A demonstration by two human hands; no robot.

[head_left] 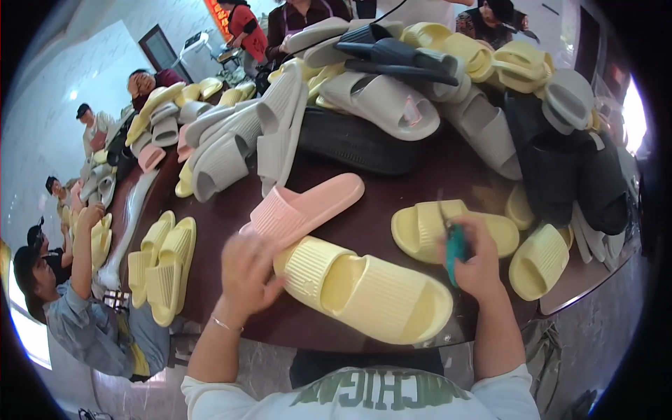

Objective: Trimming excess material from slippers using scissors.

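Observation:
In front of me a large pale yellow slide slipper (pixel 374 294) lies on the table, its toe end to the left. My left hand (pixel 248 269) is at that end, blurred, with the thumb apart from the fingers and nothing visible in it. A pink slipper (pixel 315 208) lies just beyond, partly hidden behind that hand. My right hand (pixel 477 257) is closed around teal-handled nippers (pixel 456 250), whose slim dark tip points away from me and is blurred. Behind them another yellow slipper (pixel 413 229) lies partly covered by the hand and tool.
A heap of grey, black and yellow slippers (pixel 378 101) rises across the far side of the dark table (pixel 217 280). A yellow pair (pixel 168 266) stands to the left, a single yellow slipper (pixel 539 262) to the right. A seated co-worker (pixel 84 322) is at the left; others are beyond.

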